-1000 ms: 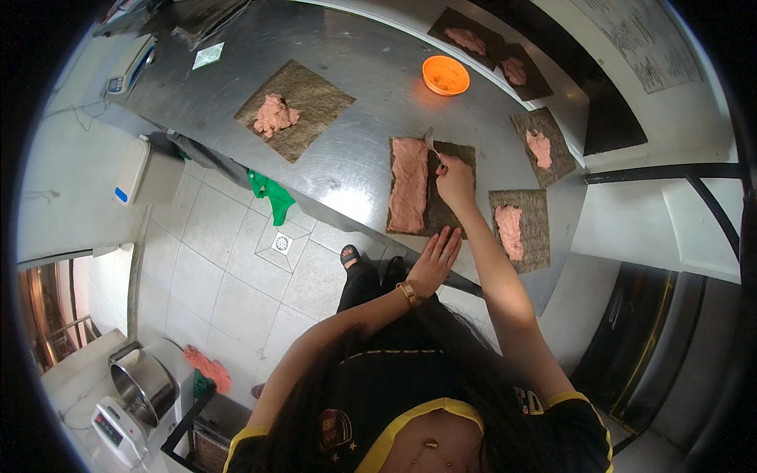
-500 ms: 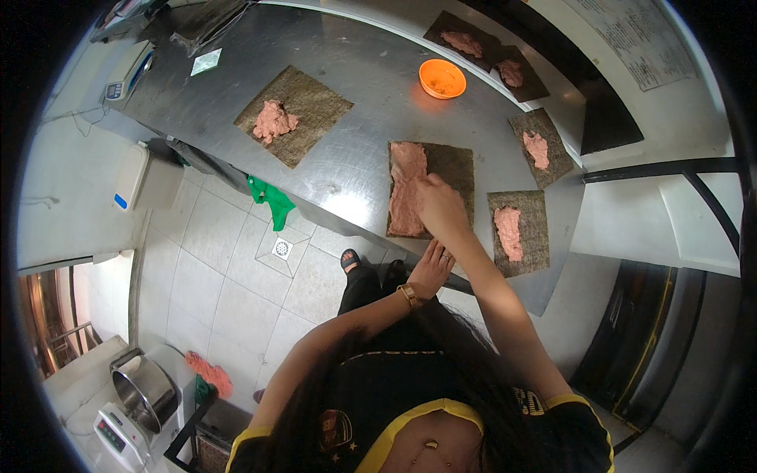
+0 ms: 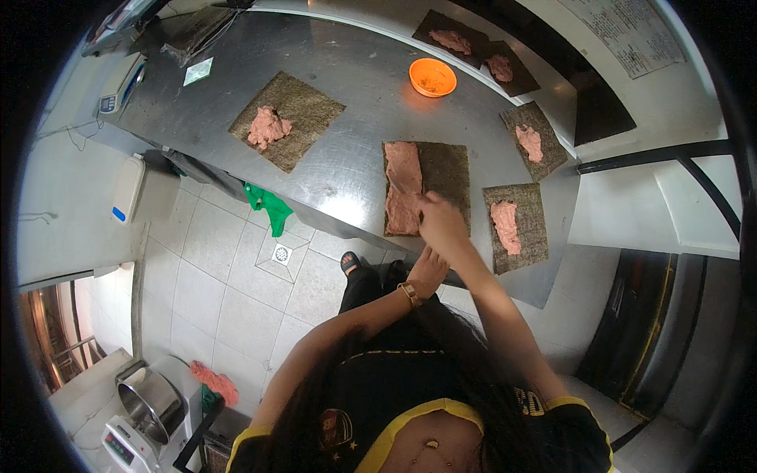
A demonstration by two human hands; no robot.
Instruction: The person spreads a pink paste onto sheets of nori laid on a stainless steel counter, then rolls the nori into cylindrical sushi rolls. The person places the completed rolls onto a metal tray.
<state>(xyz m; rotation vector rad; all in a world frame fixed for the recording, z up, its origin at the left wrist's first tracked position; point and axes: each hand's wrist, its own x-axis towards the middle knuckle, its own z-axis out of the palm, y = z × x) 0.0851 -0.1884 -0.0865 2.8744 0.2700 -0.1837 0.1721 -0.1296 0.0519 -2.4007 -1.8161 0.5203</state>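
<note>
Pink minced paste (image 3: 404, 169) covers the left side of a dark nori-like sheet (image 3: 446, 169) near the table's front edge. My right hand (image 3: 443, 225) is closed around a slim metal spreader (image 3: 400, 185), whose blade lies on the paste; its handle is hidden in the fingers. Just below, my left hand (image 3: 428, 272) rests at the table edge by the sheet's lower border, fingers stretched out and partly covered by the right wrist. To the right lies another sheet (image 3: 534, 213) with a strip of paste (image 3: 505, 226).
On the steel table (image 3: 347, 102) are an orange bowl (image 3: 433, 78), a sheet with a paste mound (image 3: 269, 128) at left, and further pasted sheets (image 3: 534, 146) at the far right. A scale (image 3: 118, 93) stands at the left end. A green cloth (image 3: 270, 209) hangs from the front.
My right hand has drawn slightly down and toward me, and the spreader's blade now shows. The paste looks flatter, with a straighter right edge. My left hand stays about where it was.
</note>
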